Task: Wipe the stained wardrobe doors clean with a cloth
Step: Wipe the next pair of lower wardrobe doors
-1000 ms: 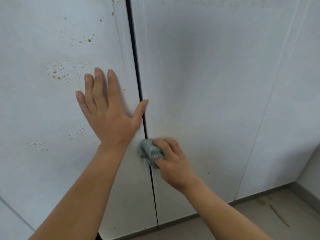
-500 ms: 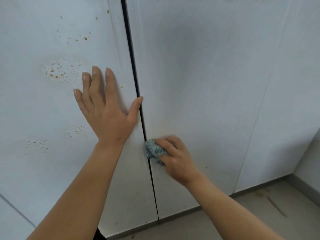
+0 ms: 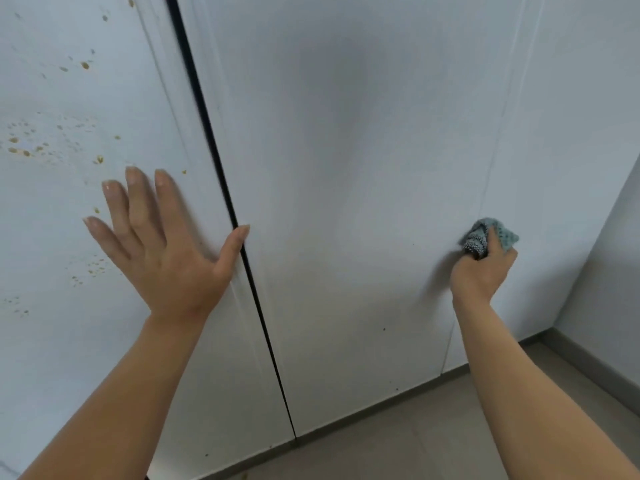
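White wardrobe doors fill the view. The left door (image 3: 69, 237) carries yellow-brown stain spots (image 3: 24, 147) at its upper left and more beside my wrist. My left hand (image 3: 162, 251) lies flat on this door with fingers spread, the thumb at the dark gap (image 3: 221, 174) between doors. The middle door (image 3: 346, 168) looks mostly clean, with a few tiny dark specks low down. My right hand (image 3: 483, 271) grips a bunched grey-blue cloth (image 3: 485, 235) and presses it against the middle door's right edge, at the seam with the right door (image 3: 571, 168).
A grey plinth (image 3: 381, 407) runs under the doors above the beige floor (image 3: 433, 445). At the right a side wall (image 3: 616, 271) with a grey skirting meets the wardrobe in a corner.
My right hand has swept the cloth from the dark gap near my left thumb across the middle door to its right edge. The left hand stays flat on the left door.
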Demonstrator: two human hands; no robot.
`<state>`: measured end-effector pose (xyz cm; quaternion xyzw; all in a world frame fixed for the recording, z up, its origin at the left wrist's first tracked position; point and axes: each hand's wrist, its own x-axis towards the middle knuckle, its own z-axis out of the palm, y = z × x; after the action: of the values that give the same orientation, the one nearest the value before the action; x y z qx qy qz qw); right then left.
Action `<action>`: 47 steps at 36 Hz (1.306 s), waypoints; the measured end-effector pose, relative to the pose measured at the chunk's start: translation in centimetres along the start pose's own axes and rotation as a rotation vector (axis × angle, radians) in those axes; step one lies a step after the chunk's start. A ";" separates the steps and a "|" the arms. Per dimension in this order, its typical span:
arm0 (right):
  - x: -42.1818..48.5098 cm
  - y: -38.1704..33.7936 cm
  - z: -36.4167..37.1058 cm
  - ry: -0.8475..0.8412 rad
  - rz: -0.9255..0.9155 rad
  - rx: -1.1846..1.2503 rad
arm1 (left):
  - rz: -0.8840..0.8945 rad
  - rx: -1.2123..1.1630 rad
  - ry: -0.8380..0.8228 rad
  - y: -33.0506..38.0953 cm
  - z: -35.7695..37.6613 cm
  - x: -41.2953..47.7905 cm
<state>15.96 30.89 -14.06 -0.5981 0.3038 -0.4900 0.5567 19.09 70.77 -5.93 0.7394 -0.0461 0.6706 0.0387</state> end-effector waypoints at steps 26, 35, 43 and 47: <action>-11.1 -3.4 3.7 -0.102 -0.349 -0.145 | -0.025 -0.027 0.034 0.2 0.3 0.2; -11.0 -3.2 2.9 -0.108 -0.549 -0.049 | -0.037 -0.019 0.024 0.4 0.1 0.3; -12.6 -3.9 4.3 -0.047 -0.295 0.021 | -0.019 0.028 0.013 0.5 0.1 0.1; -17.7 -2.9 5.8 -0.218 -0.712 -0.042 | -0.014 0.055 0.005 0.5 0.1 0.2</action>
<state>14.80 49.69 -15.08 -0.7263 0.0256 -0.5799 0.3682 19.17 70.22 -5.80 0.7388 -0.0223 0.6731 0.0229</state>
